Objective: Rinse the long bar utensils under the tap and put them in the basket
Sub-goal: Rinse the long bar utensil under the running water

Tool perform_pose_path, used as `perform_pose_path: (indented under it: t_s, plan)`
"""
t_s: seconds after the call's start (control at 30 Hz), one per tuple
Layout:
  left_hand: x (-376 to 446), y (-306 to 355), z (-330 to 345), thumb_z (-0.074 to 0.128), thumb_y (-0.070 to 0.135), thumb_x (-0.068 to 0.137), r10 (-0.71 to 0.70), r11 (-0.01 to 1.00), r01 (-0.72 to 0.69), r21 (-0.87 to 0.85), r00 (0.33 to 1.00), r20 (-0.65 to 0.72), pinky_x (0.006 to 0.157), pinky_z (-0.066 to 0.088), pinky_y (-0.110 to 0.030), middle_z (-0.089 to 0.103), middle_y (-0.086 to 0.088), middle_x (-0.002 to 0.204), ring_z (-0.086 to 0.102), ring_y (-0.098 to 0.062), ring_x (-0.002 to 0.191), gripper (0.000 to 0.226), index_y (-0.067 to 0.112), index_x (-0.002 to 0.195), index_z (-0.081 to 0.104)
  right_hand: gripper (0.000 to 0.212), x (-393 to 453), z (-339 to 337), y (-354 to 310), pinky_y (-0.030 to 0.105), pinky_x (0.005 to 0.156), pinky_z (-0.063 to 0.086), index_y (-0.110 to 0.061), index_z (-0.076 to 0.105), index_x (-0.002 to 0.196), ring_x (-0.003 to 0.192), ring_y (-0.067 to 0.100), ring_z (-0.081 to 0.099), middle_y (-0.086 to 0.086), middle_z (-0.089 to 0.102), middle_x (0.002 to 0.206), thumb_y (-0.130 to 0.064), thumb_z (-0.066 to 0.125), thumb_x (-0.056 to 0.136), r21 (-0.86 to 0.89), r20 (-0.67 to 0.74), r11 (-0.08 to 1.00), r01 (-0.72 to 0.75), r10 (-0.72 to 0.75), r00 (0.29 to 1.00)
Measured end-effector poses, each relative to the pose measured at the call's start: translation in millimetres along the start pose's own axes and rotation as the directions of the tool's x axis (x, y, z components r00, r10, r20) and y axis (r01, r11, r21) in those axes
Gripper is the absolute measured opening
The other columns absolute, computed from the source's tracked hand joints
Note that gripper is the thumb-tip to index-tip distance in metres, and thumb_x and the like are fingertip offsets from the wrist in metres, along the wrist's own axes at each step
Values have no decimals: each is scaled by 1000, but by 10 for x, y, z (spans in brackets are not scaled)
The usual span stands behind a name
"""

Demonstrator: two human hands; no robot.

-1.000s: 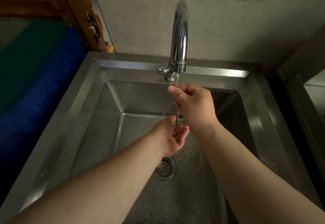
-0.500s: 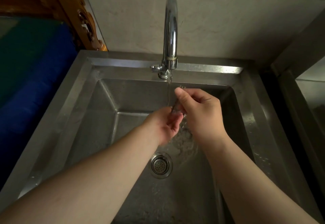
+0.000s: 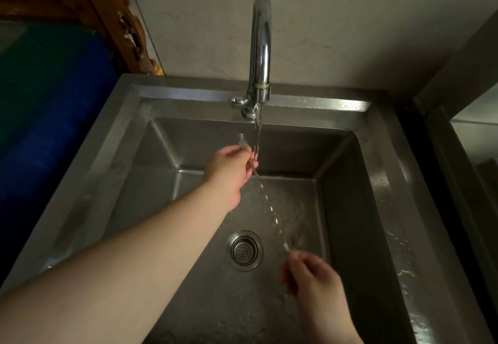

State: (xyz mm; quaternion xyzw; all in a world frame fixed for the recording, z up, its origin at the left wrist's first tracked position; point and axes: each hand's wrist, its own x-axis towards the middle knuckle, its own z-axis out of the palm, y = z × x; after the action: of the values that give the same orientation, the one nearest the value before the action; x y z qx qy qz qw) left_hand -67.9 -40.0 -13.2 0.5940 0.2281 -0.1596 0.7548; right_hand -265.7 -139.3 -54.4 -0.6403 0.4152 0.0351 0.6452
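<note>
Steel bar spoon [image 3: 266,203] slants under the tap [image 3: 260,47] — water running. Left hand [image 3: 229,171] pinches its top; right hand [image 3: 310,276] grips its lower end.

The sink [image 3: 382,181] is the landmark. Its basin floor lies mostly open: the near-left part is bare, crossed above only by the left forearm [image 3: 129,271] reaching diagonally toward the back. A long twisted bar spoon [image 3: 265,198] spans the air over the basin's right half, pinched at its upper end by the left hand [image 3: 229,171] and at its lower end by the right hand [image 3: 310,276], so a straight pass across the middle is blocked. At the sink's back rim the tap [image 3: 260,47] rises and its water stream [image 3: 258,133] falls just beside the left hand. The drain strainer [image 3: 244,249] sits uncovered between the forearm and the right hand. Room remains along the sink's right wall.
</note>
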Motion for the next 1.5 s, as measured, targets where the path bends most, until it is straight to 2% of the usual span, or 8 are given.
perform_pose_path:
  t_s: [0.13, 0.27, 0.6, 0.7, 0.83, 0.97, 1.37, 1.5]
  plan:
    - [-119, -74, -32, 60, 10, 92, 161, 976, -173, 130, 982, 97, 48, 44, -16, 70, 0, 69, 60, -8, 58, 16, 19, 81, 68, 20, -68, 46, 197, 23, 50, 48, -12, 73, 71, 49, 6, 62, 2, 71, 55, -12, 68, 90, -145, 114, 984, -101, 118, 986]
    - [-254, -155, -70, 63, 16, 90, 260, 921, -299, 248, 949, 177, 58, 47, -27, 72, -1, 75, 61, -15, 67, 15, 24, 79, 69, 13, -52, 55, 162, 13, 61, 43, -23, 77, 77, 62, -3, 60, 2, 73, 71, -25, 69, 86, -449, 207, 889, 94, 0, 978]
    - [-297, -105, -124, 65, 28, 89, 308, 862, -360, 358, 931, 194, 67, 53, -23, 73, 6, 86, 68, -10, 77, 10, 26, 98, 66, 21, 131, 378, -39, 15, 57, 45, -39, 64, 72, 68, 2, 62, -11, 68, 68, -28, 64, 90, -435, 175, 816, 381, -338, 925]
    - [-138, -17, -402, 61, 37, 89, 419, 599, -393, 698, 896, 145, 76, 44, -22, 64, 6, 111, 60, -10, 94, 40, 20, 125, 54, 14, 328, 443, 38, 32, 63, 50, -22, 70, 82, 69, 12, 63, -3, 69, 71, -25, 61, 91, -462, 126, 824, 327, -305, 944]
    - [39, 65, -1094, 57, 45, 85, 582, -80, -243, 967, 776, 243, 108, 27, -47, 43, -16, 143, 33, -38, 133, 59, 16, 136, 47, 19, 744, 498, 295, 37, 67, 49, -14, 67, 78, 79, 32, 64, 11, 70, 78, -20, 54, 90, -560, 78, 805, 193, -181, 980]
    - [151, 35, -1677, 44, 59, 85, 458, -328, -40, 944, 867, 196, 116, 3, -59, 10, -16, 161, -4, -41, 145, 73, 21, 146, 31, 19, 1099, 525, 708, 31, 66, 41, -3, 68, 86, 89, 38, 64, 23, 71, 94, -15, 53, 89, -649, 32, 758, 67, -61, 998]
    - [223, -105, -1969, 47, 59, 84, 442, -245, -73, 967, 879, 178, 118, 3, -52, 1, -22, 161, -2, -39, 147, 74, 18, 145, 34, 30, 1494, 496, 1375, 25, 73, 41, -1, 66, 114, 107, 35, 63, 20, 68, 115, -17, 45, 99, -724, -39, 685, -76, 70, 997]
    - [199, -95, -1954, 47, 59, 85, 435, -242, -79, 967, 882, 181, 118, 3, -51, 0, -22, 161, -2, -39, 147, 73, 19, 145, 35, 39, 1503, 498, 1449, 27, 99, 42, -11, 56, 133, 125, 26, 54, 11, 58, 135, -15, 32, 103, -778, 7, 628, -14, 31, 1000]
